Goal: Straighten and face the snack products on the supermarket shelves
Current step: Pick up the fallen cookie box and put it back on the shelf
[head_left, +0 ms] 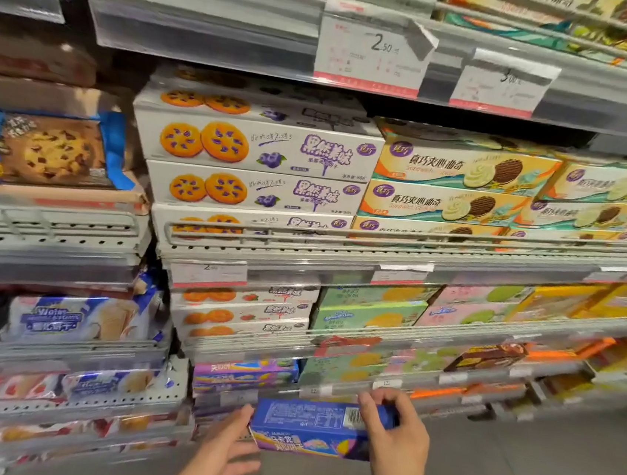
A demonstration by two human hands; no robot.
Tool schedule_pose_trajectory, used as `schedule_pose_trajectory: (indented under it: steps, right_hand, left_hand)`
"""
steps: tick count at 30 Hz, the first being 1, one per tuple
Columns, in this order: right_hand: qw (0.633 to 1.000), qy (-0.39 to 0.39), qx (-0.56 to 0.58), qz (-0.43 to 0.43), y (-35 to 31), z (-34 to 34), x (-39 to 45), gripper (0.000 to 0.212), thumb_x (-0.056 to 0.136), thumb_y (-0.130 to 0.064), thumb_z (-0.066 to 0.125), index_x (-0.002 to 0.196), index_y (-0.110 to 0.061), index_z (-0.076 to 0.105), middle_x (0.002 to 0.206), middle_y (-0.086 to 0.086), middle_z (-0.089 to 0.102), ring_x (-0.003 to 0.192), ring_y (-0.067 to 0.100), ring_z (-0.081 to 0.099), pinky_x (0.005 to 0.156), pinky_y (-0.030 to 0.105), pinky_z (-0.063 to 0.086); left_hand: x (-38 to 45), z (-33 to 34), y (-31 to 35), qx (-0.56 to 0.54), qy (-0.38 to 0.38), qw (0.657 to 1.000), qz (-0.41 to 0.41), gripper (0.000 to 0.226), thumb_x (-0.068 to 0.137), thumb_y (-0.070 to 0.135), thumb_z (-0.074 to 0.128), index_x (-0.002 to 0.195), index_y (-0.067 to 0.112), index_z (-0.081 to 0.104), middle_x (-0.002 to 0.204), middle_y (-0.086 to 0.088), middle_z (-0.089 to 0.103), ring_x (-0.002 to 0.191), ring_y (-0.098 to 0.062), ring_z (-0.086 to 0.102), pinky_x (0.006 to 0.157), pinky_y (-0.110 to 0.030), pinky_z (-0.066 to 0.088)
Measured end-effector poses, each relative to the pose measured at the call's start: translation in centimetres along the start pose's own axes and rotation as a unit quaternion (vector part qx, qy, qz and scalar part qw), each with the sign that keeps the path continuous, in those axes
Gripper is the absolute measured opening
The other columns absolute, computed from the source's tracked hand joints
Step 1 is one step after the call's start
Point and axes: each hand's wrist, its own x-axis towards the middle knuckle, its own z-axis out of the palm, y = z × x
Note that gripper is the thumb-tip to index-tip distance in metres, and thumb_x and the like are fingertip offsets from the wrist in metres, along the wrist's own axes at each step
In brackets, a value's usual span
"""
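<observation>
Blue box handling, low shelf
Right hand (395, 435) is gripping 1 blue snack box (313, 427) (barcode up); left hand (222, 444), fingers straight, is touching its end.

the right hand (395, 435) covers the far end of the blue box (315, 427), and both forearms run off the bottom edge. the lower shelves (481, 394) smear into blur, their labels unreadable. the price tags (369, 55) show figures, but the small print is too faint to read.

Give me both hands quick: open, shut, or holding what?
Left hand: open, straight fingers against the left end of the blue snack box.
Right hand: gripping the right end of that box.
</observation>
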Motion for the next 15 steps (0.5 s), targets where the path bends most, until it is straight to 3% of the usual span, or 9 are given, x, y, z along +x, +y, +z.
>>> schedule_pose_trajectory:
  steps: [3,6,9,12,15]
  right_hand:
    - [1.000,-0.024,0.010,-0.006,0.0,1.1,-0.1,0.013,0.086,-0.025,0.080,0.084,-0.029,0.068,0.086,-0.010,0.070,0.082,0.013,0.065,0.074,0.039,0.059]
    - [0.998,-0.057,0.014,-0.030,-0.5,2.5,-0.6,0.016,0.087,-0.022,0.079,0.084,-0.029,0.065,0.086,-0.007,0.068,0.081,0.011,0.065,0.075,0.025,0.054]
    - [0.998,-0.055,-0.007,0.003,0.1,4.1,-0.7,0.022,0.088,-0.031,0.078,0.099,-0.027,0.060,0.092,-0.006,0.067,0.080,0.008,0.065,0.066,0.033,0.056]
    - [0.995,-0.038,-0.033,0.081,2.2,5.4,0.0,0.036,0.086,-0.048,0.076,0.099,-0.027,0.050,0.092,0.000,0.071,0.087,0.018,0.067,0.070,0.035,0.045]
    - [0.990,-0.063,-0.034,0.119,3.5,6.4,0.0,0.025,0.086,-0.036,0.078,0.089,-0.020,0.060,0.080,-0.006,0.072,0.082,0.021,0.069,0.071,0.036,0.044]
  left_hand:
    - [-1.3,-0.7,0.1,-0.016,0.000,1.000,0.012,0.057,0.087,0.058,0.069,0.131,0.024,0.057,0.113,-0.004,0.077,0.100,-0.029,0.075,0.079,-0.042,0.061]
    - [-1.8,-1.8,0.0,-0.060,0.044,0.997,0.016,0.076,0.069,0.050,0.091,0.126,0.013,0.058,0.108,-0.013,0.077,0.096,-0.033,0.076,0.078,-0.042,0.059]
    - [-1.9,-2.5,-0.1,-0.076,0.106,0.991,0.037,0.043,0.089,0.027,0.075,0.123,0.006,0.061,0.104,-0.016,0.077,0.096,-0.035,0.075,0.076,-0.039,0.061]
    - [-2.2,-3.3,0.4,-0.084,0.178,0.978,0.071,0.024,0.093,0.020,0.072,0.111,0.007,0.064,0.108,-0.019,0.074,0.102,-0.036,0.071,0.067,-0.034,0.062]
    - [-1.6,-4.4,0.6,-0.063,0.226,0.968,0.090,0.022,0.093,0.019,0.073,0.107,0.007,0.060,0.112,-0.018,0.069,0.106,-0.033,0.069,0.067,-0.033,0.060]
